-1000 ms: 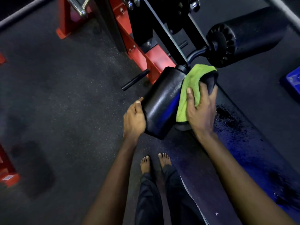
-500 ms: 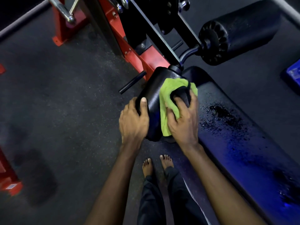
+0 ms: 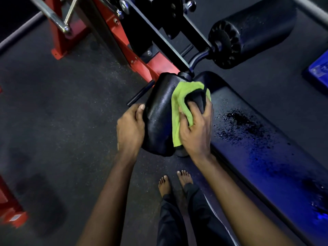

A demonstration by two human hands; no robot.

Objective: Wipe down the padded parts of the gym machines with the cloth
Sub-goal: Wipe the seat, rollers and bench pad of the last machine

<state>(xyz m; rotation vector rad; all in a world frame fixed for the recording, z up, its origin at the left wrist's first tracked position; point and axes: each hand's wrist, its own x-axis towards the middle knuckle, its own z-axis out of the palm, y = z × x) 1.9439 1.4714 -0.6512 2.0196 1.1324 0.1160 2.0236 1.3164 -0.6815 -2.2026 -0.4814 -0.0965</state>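
Note:
A black padded roller (image 3: 159,114) stands at the end of the machine, in the middle of the view. Its right side is draped with a lime-green cloth (image 3: 179,103). My right hand (image 3: 196,130) grips the cloth against the roller, fingers curled round the pad's right edge. On the roller's left side my left hand (image 3: 130,128) holds it, thumb up along the pad. A second black roller (image 3: 252,31) sticks out at the upper right. To the right lies the long bench pad (image 3: 262,148), flecked with wet droplets.
The red and black machine frame (image 3: 134,50) rises behind the roller, with chrome bars (image 3: 58,22) at the upper left. Another red frame foot (image 3: 10,210) sits at the lower left. A blue object (image 3: 317,71) lies at the right edge. My bare feet (image 3: 174,183) stand on dark rubber flooring.
My right hand has dragged the cloth from the roller's top end down its right side. My left hand has shifted slightly along the left side, still holding the pad.

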